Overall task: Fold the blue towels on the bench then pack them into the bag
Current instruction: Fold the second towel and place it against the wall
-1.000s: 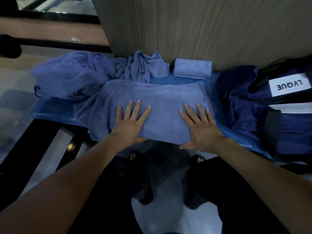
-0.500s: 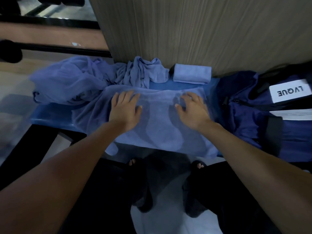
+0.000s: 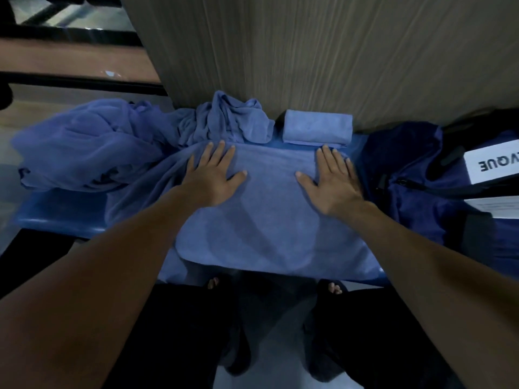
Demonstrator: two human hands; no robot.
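Observation:
A blue towel (image 3: pixel 269 228) lies spread flat across the blue bench (image 3: pixel 61 217), its near edge hanging over the front. My left hand (image 3: pixel 213 178) presses flat on the towel's far left part, fingers straight. My right hand (image 3: pixel 331 178) presses flat near the far right corner, fingertips close to a small folded blue towel (image 3: pixel 317 130) by the wall. A crumpled blue towel (image 3: pixel 233 119) sits behind my left hand, and a larger rumpled one (image 3: pixel 84 147) lies at the left. A dark blue bag (image 3: pixel 415 192) stands on the bench at the right.
A wood-grain wall panel (image 3: pixel 309 51) rises directly behind the bench. A white label (image 3: pixel 491 164) and a sheet of paper (image 3: pixel 497 206) lie on the bag. My feet (image 3: pixel 334 289) show under the bench's front edge. Dark rails run at the upper left.
Both hands have slid away from me across the towel, from its near edge to its far edge, fingers staying flat. The towel looks smoother now.

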